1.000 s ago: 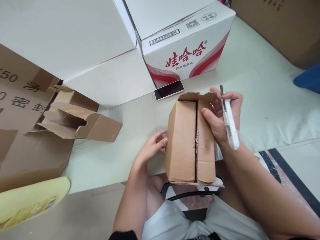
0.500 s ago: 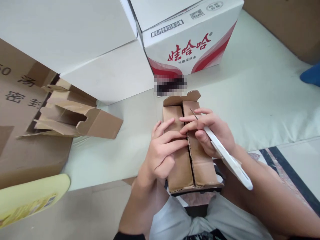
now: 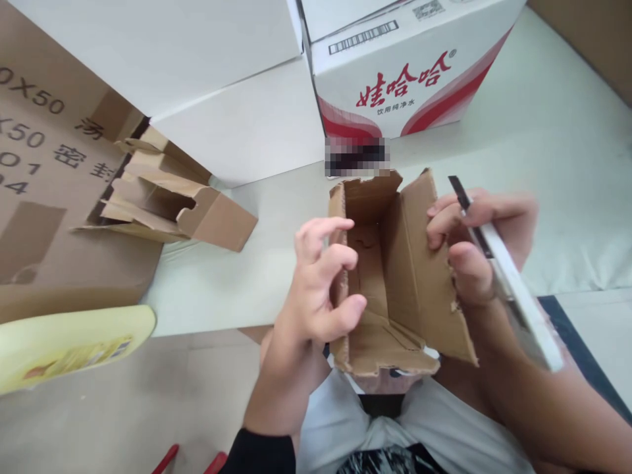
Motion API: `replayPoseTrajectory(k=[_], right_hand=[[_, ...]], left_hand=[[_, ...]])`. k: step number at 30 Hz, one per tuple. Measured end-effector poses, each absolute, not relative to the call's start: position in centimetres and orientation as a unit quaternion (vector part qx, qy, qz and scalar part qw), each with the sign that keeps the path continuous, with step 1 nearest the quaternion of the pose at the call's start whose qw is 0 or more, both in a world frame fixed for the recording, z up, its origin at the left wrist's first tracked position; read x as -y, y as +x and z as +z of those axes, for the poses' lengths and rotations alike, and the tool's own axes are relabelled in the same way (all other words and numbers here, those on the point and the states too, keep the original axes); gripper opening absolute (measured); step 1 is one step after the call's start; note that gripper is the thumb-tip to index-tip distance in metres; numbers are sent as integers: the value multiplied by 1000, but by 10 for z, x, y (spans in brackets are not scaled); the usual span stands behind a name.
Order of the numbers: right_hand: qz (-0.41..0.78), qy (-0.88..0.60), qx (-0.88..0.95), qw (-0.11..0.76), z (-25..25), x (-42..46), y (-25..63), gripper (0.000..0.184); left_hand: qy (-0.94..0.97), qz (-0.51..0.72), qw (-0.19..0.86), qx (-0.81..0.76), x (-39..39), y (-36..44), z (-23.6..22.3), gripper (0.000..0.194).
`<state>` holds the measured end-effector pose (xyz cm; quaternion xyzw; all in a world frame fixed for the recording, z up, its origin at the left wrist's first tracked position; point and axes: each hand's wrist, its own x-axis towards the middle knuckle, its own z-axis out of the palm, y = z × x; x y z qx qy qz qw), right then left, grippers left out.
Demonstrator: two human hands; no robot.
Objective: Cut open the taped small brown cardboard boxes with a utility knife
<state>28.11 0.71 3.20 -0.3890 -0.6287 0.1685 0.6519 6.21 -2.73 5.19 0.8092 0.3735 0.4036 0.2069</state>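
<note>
In front of my lap an uncovered brown cardboard box [image 3: 372,276] shows its bare inside, with its right flap [image 3: 429,257] standing out to the right. My left hand [image 3: 326,276] hooks its bent, spread fingers over the box's left edge, thumb toward the inside. A white utility knife [image 3: 516,289] with its dark blade out lies in my right hand [image 3: 486,237], slanting from upper left to lower right. The fingertips of that hand touch the outer edge of the right flap. Motion blurs the right hand somewhat.
Another opened small carton [image 3: 217,220] lies at left, by a large printed carton [image 3: 54,164]. White boxes [image 3: 237,125] and a white-and-red water carton [image 3: 395,99] stand behind. A pale yellow bottle [image 3: 74,345] is at lower left. A pale green cloth [image 3: 503,164] covers the surface.
The two top flaps were closed together; now they are open and the inside shows. My right hand has moved right with the knife, and my left hand has shifted to the box's left edge.
</note>
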Motion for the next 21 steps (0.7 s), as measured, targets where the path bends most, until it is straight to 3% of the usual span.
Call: replayPoseTrajectory(k=[5,9,11,16,21], right_hand=[[232,-331,615,677,28,-12,284,27],[240,-329,617,673,20,-15,285,24],[252,-320,617,673,15,-18,287,23],[287,-322,637,639,15,-20,300,22],[315,-427,727,436,50,-4,325,31]], left_hand=[[722,433,290,-456,9,53,58,42],[692,411,331,-493,-45,44,56,78],[686,435,332,-479,-72,41,53,83],[654,447,439,-424,-95,46,51,55],[656,447,399,-459,-78,59,59,33]])
